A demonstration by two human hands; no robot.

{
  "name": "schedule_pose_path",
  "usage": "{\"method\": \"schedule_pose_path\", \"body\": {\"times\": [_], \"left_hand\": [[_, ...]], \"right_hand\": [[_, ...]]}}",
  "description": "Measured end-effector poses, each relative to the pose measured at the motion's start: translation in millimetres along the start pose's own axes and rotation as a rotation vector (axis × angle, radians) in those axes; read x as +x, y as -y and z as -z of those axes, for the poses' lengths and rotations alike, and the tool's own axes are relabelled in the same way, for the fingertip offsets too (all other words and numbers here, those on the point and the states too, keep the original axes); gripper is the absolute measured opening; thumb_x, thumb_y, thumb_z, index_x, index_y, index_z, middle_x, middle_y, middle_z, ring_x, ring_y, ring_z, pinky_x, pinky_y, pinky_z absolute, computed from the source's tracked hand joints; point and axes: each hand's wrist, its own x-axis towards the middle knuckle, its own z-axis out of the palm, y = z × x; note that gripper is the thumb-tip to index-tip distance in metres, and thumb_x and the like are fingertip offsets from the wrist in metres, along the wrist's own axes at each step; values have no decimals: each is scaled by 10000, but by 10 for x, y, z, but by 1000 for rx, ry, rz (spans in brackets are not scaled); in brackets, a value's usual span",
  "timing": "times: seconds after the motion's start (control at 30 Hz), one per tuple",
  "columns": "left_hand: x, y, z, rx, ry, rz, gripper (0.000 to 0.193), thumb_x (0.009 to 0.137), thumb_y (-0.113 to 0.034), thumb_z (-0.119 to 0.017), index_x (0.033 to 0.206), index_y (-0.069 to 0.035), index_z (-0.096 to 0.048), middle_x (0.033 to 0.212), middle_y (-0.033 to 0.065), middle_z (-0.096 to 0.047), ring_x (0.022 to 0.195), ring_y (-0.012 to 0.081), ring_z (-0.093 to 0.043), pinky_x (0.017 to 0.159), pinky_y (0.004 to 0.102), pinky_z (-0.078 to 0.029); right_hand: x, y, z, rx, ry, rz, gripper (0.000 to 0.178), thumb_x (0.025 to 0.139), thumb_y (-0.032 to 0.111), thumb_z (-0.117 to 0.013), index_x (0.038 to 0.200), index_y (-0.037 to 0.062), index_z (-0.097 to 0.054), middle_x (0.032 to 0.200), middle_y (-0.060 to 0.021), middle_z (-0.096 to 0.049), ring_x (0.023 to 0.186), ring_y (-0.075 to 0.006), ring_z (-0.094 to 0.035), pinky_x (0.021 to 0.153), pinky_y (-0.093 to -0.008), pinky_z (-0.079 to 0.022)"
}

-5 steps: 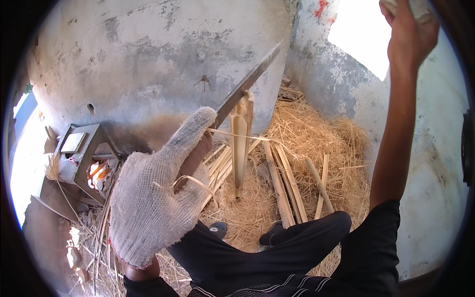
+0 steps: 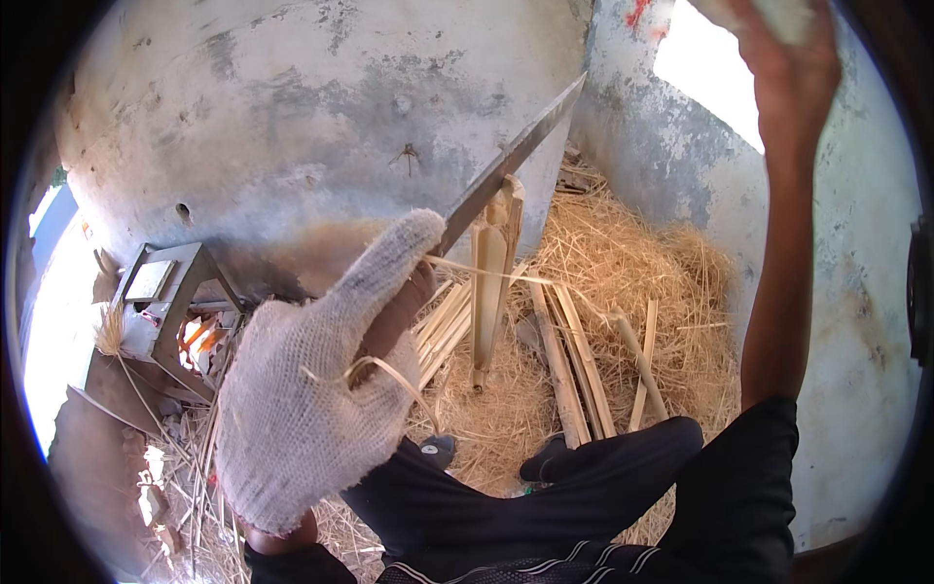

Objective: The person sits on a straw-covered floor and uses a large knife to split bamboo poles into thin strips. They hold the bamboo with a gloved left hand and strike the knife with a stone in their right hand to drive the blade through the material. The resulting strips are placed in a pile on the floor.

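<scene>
My left hand (image 2: 311, 419), in a white knitted glove, grips a long knife (image 2: 520, 148) at its hidden handle end. The blade slants up and to the right, meeting the top of an upright split bamboo piece (image 2: 488, 282). A thin pale strip (image 2: 477, 270) trails from beside the gloved fingers, and another curls near the palm. High at the upper right, my bare right hand (image 2: 790, 63) is closed around a pale block-like thing (image 2: 786, 15). The picture's edge cuts that object off, so its kind cannot be made out.
Straw-like shavings (image 2: 623, 243) heap up in the wall corner. Split bamboo lengths (image 2: 582, 360) lean in front of my knees, with more strips (image 2: 443, 331) behind the glove. A small stool-like stand (image 2: 185, 277) sits at the left. Weathered walls (image 2: 321, 127) rise behind.
My right hand has shifted left and somewhat blurs. The knife and the upright bamboo piece appear a little farther right, along with a slight shift of the whole view.
</scene>
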Motion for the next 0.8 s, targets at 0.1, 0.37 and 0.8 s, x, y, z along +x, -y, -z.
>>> {"method": "schedule_pose_path", "body": {"times": [0.1, 0.37, 0.8], "left_hand": [[-99, -81, 392, 115, 67, 88, 649, 756, -120, -669, 1396, -194, -596, 669, 100, -630, 589, 252, -565, 691, 356, -507], [-112, 66, 426, -227, 40, 85, 661, 774, -130, -706, 1420, -142, -567, 1063, 167, -734, 740, 238, -707, 757, 341, -540], [-9, -107, 476, 41, 97, 217, 459, 850, -187, -655, 1297, -105, -587, 843, 225, -702, 797, 405, -709, 733, 454, -542]], "right_hand": [[-593, -104, -374, -203, 490, -340, 526, 846, 343, -808, 1274, 141, -577, 1134, -94, -696, 1057, -225, -658, 956, -407, -508], [-327, -5, -287, -170, 499, -178, 613, 775, 387, -854, 1266, 158, -569, 1193, -126, -661, 1140, -263, -614, 1007, -460, -463], [-265, -144, 152, -2, 174, -44, 532, 811, 254, -841, 1243, 44, -613, 1128, -120, -680, 1021, -199, -662, 853, -321, -529]]}}
